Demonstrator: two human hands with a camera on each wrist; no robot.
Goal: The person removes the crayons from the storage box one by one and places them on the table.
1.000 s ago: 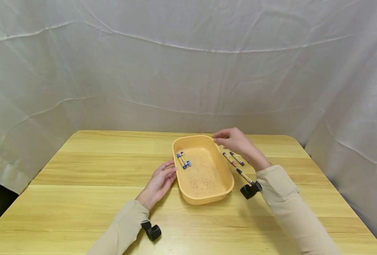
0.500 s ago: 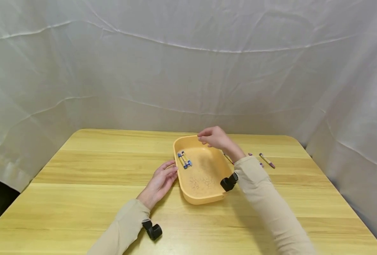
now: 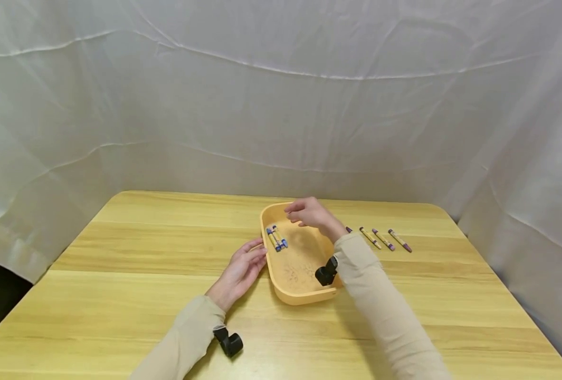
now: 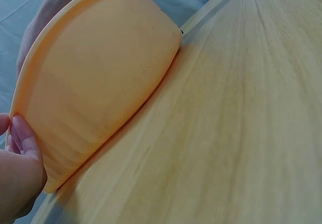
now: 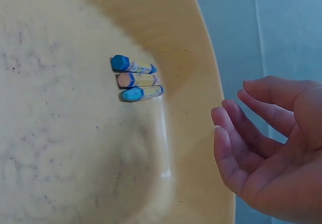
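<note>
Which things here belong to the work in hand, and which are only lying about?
In use: tray, held steady by the left hand; three crayons in the tray; crayons on the table; empty right hand above the tray.

Lying about: table; white cloth backdrop.

One orange tray (image 3: 304,295) sits at the centre of the head view, and three crayons (image 3: 277,238) lie side by side inside it, toward its upper left. At least three more crayons (image 3: 384,239) lie in a row on the one wooden table (image 3: 119,274), right of centre, and the tip of a possible fourth shows beside the right sleeve. Two hands are in view, the left hand (image 3: 239,272) and the right hand (image 3: 309,214), along with two black wrist cameras (image 3: 229,343).
</note>
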